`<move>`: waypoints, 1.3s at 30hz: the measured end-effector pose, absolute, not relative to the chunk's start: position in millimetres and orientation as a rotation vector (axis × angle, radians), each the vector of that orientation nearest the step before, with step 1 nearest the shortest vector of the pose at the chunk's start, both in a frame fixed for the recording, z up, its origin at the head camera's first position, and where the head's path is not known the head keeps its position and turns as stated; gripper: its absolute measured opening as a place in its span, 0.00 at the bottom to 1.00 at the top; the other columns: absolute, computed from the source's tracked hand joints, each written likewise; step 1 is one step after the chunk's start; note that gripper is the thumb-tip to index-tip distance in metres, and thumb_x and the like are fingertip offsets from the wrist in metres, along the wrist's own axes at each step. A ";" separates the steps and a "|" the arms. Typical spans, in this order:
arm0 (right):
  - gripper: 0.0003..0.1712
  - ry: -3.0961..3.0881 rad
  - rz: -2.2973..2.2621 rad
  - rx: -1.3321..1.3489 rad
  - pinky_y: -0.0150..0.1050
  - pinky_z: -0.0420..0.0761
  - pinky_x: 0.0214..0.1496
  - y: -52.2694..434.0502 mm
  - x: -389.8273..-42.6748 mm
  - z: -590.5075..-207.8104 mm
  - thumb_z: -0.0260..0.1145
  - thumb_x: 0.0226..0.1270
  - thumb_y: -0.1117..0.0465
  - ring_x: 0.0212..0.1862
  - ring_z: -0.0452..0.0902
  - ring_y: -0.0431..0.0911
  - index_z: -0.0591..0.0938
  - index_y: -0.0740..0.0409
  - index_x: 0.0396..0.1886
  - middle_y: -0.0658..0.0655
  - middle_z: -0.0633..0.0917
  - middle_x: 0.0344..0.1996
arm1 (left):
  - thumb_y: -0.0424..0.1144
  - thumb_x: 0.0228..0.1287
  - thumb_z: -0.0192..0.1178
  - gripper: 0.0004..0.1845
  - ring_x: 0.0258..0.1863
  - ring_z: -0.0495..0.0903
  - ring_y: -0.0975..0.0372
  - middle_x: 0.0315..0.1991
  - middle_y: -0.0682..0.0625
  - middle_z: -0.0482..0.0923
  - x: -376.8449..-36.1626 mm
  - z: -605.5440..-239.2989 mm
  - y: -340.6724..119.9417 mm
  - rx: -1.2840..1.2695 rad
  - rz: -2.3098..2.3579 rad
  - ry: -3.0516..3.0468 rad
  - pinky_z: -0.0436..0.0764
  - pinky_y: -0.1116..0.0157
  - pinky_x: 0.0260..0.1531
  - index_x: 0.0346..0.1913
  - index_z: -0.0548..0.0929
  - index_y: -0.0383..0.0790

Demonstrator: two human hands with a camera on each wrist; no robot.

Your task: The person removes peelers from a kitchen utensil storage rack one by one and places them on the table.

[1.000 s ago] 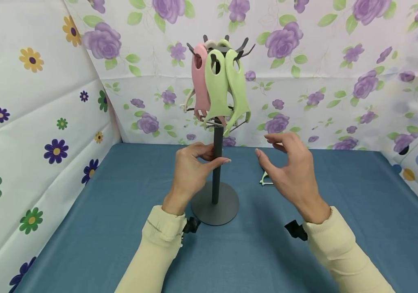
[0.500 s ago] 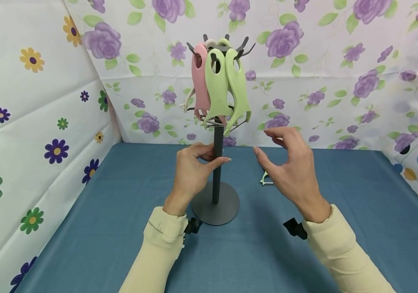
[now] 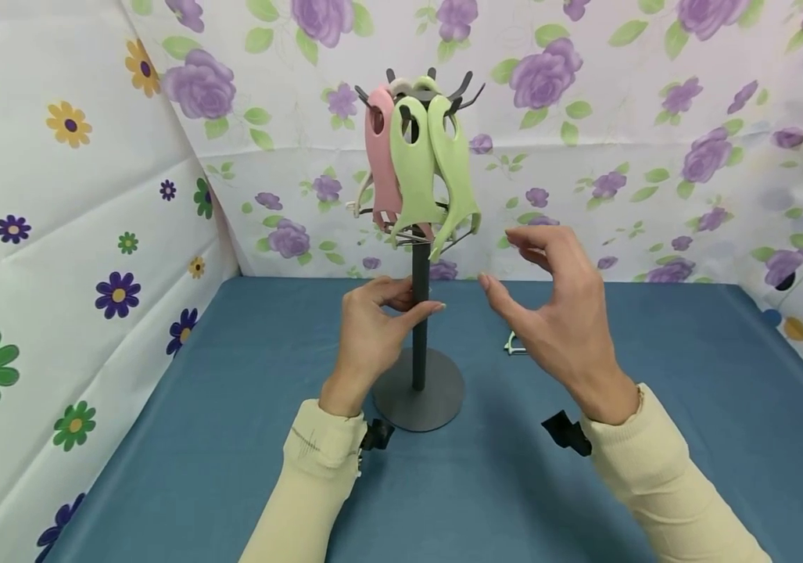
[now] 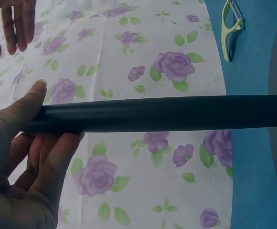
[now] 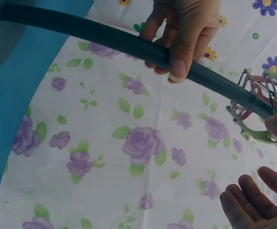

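The stand (image 3: 418, 313) stood upright on the blue tabletop (image 3: 246, 438), its round base (image 3: 418, 400) flat and its dark pole (image 4: 167, 113) running straight up to the hooks at the top. That vertical line was its long axis. From the hooks hung a pink clip (image 3: 380, 160) and two green clips (image 3: 436, 168), teeth pointing down.

The left hand (image 3: 369, 332) held the pole partway up, thumb and fingers curled round it. The right hand (image 3: 561, 313) hovered just right of the pole, near the clips' lower ends, its fingers loosely spread and holding nothing. It seemed clear of the clips, though the wrist view was too cropped to be sure.

The load sat high, so a sideways tug on a clip could tip the stand if the left hand's grip slackened. A clip snagging on its hook could also shake its neighbours loose. Another green clip (image 3: 514, 344) lay on the tabletop beyond the right hand.
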State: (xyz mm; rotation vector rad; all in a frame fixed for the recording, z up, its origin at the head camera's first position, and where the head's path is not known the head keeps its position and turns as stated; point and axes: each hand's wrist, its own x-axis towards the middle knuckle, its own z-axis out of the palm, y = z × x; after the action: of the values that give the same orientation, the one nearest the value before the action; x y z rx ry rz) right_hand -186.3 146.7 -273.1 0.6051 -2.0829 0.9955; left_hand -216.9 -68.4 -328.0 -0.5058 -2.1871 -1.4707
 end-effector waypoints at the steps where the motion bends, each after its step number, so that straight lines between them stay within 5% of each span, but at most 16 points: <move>1: 0.30 -2.079 0.995 0.607 0.49 0.80 0.67 146.2 -185.7 -271.7 0.77 0.61 0.62 0.58 0.79 0.53 0.79 0.62 0.62 0.61 0.81 0.55 | 0.42 0.58 0.77 0.16 0.33 0.87 0.59 0.34 0.46 0.87 -217.5 -328.2 -67.9 -0.512 -1.472 -2.187 0.87 0.62 0.40 0.49 0.92 0.42; 19: 0.41 -2.012 1.054 0.655 0.44 0.78 0.70 118.9 -183.1 -255.0 0.79 0.59 0.62 0.64 0.73 0.50 0.72 0.61 0.70 0.63 0.76 0.61 | 0.42 0.59 0.76 0.14 0.32 0.87 0.58 0.32 0.45 0.87 -221.5 -327.2 -66.1 -0.552 -1.428 -2.209 0.87 0.60 0.38 0.46 0.92 0.40; 39: 0.41 -1.994 1.081 0.686 0.43 0.78 0.69 101.3 -182.0 -246.6 0.79 0.59 0.60 0.61 0.74 0.49 0.72 0.61 0.70 0.63 0.76 0.59 | 0.41 0.61 0.75 0.14 0.33 0.87 0.57 0.33 0.46 0.87 -219.3 -327.8 -68.6 -0.539 -1.399 -2.212 0.87 0.60 0.38 0.47 0.92 0.40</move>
State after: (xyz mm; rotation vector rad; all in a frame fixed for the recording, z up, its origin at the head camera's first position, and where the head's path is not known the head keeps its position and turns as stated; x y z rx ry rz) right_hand -182.0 101.3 -246.6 0.6856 -1.9936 1.0811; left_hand -219.3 -68.6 -327.8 -0.5390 -2.2115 -1.3990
